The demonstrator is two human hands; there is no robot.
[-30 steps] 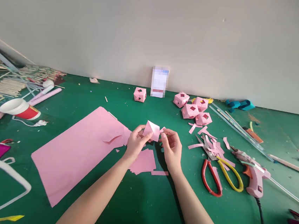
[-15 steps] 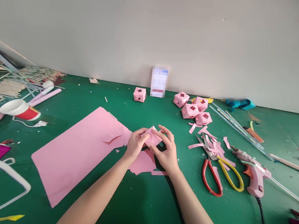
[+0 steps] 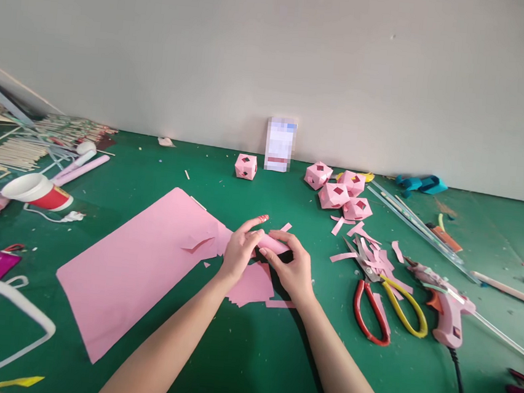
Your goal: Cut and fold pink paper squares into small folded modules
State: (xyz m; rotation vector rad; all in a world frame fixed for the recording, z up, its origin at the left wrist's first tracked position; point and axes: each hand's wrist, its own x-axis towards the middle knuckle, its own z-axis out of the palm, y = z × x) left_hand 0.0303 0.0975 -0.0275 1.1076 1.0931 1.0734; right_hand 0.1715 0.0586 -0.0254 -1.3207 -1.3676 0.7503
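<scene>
Between my two hands is a small piece of pink paper (image 3: 274, 244), folded or curled over. My left hand (image 3: 239, 251) grips its left end between thumb and fingers, with one finger raised. My right hand (image 3: 296, 266) pinches the other end, thumb below and fingers over the top. Below them a stack of pink paper squares (image 3: 253, 283) lies on the green table (image 3: 237, 355), partly covered by my hands. A large pink paper sheet (image 3: 138, 271) lies to the left of my left hand.
Several pink paper balls with cut-out holes (image 3: 333, 196) sit at the back right, one more ball (image 3: 246, 166) back centre. Scissors (image 3: 373, 294) rest among paper scraps, beside a glue gun (image 3: 446, 304). A phone (image 3: 280, 144) leans on the wall; a paper cup (image 3: 37, 192) lies left.
The paper in my hands has turned from a flat, creased face to a curled or folded edge. A left finger has lifted, and my right fingers have closed over the paper.
</scene>
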